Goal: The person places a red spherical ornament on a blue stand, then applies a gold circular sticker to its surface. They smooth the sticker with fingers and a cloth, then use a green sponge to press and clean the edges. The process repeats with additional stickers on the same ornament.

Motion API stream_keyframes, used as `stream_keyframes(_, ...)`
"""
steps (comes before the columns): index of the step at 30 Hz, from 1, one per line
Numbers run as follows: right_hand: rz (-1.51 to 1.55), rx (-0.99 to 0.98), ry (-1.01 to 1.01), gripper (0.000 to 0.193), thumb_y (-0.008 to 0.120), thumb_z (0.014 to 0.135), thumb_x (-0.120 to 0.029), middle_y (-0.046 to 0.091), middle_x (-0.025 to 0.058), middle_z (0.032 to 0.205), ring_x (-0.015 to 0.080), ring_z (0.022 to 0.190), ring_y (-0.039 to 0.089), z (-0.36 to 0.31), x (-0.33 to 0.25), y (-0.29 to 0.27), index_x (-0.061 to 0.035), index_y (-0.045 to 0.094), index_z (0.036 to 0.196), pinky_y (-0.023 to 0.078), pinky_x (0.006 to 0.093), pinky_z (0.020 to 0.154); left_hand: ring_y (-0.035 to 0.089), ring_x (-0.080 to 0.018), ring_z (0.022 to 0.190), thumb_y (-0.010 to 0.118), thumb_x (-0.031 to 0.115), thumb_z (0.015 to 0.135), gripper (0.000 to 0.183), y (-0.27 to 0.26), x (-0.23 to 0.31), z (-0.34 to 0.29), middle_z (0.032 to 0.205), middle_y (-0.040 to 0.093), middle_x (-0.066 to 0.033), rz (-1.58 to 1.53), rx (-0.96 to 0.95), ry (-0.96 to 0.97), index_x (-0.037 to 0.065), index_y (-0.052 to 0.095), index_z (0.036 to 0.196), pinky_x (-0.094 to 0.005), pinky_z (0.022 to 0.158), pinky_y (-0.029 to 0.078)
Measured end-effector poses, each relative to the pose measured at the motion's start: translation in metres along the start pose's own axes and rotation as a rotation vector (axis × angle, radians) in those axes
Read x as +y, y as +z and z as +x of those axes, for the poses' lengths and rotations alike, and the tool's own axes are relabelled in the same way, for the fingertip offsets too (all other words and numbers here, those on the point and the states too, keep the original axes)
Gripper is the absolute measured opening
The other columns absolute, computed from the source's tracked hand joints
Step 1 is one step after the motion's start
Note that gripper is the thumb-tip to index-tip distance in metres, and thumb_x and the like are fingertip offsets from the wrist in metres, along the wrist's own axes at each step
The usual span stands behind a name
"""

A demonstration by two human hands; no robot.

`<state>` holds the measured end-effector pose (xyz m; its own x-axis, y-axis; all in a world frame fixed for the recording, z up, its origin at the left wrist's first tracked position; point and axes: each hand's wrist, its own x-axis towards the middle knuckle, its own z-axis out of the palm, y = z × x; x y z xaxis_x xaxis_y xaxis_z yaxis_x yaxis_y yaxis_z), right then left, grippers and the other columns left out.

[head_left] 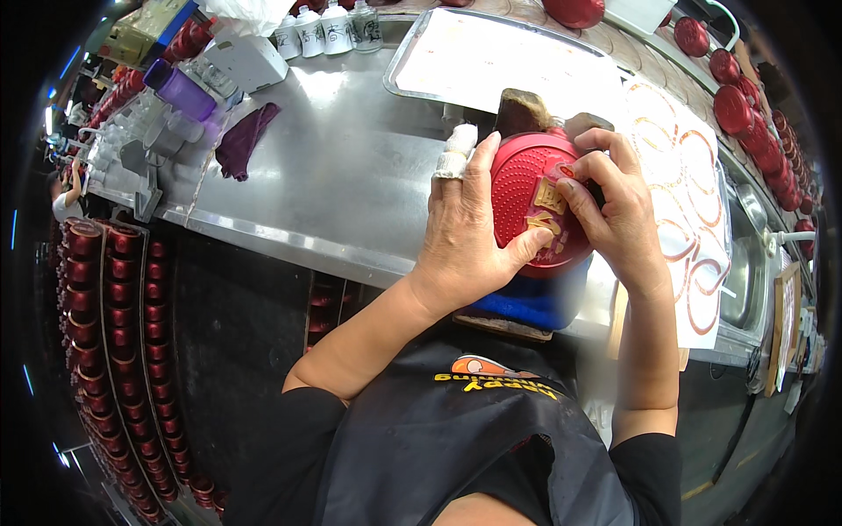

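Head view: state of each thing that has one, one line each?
Red round container: studded face showing, between both hands
Left hand: at container's left side, thumb on its face
Right hand: fingers curled, fingertips at container's face
White finger wrapping: on the left hand
Blue cloth: below the container, partly hidden
Purple cloth: crumpled, on the metal counter

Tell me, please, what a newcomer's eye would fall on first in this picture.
Probably the round red bottle with gold markings, right of centre, with the left hand along its side and the right hand at its face. The white wrap on a left-hand finger also stands out. Farther off are the purple cloth on the counter and rows of dark red containers at lower left.
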<state>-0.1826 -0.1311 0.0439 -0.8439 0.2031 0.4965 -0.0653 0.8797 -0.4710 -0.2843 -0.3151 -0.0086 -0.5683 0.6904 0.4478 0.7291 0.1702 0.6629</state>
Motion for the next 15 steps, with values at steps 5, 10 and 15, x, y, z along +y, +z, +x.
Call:
stream_keyframes(5,0.007,0.008,-0.004,0.018,0.077,0.084,-0.004,0.061,0.0189,0.115,0.0365,0.106,0.060,0.0036,-0.0009,0.0032,0.0004,0.060,0.089,0.050,0.0432,0.091,0.035,-0.0511,0.138,0.086,0.036,0.078,0.107,-0.0029,0.0004,0.0016,0.152,0.030,-0.0357,-0.096,-0.059,-0.077,-0.002,0.024,0.156,-0.0560,0.118,0.028)
stream_keyframes(10,0.029,-0.008,0.006,0.019,0.078,0.083,-0.004,0.061,0.0186,0.116,0.0365,0.107,0.060,0.0035,0.0028,0.0036,0.0002,0.060,0.088,0.050,0.0431,0.092,0.038,-0.0486,0.138,0.085,0.037,0.080,0.106,-0.0037,-0.0007,0.0012,0.151,0.034,-0.0334,-0.057,-0.063,-0.054,-0.003,0.024,0.156,-0.0539,0.117,0.030)
stream_keyframes(15,0.049,-0.018,-0.002,0.021,0.078,0.083,-0.004,0.060,0.0179,0.117,0.0364,0.108,0.059,0.0051,0.0031,0.0024,-0.0001,0.059,0.089,0.050,0.0428,0.093,0.044,-0.0447,0.136,0.083,0.041,0.083,0.105,-0.0048,-0.0010,0.0015,0.149,0.040,-0.0302,-0.007,-0.053,-0.024,-0.003,0.024,0.156,-0.0514,0.116,0.034)
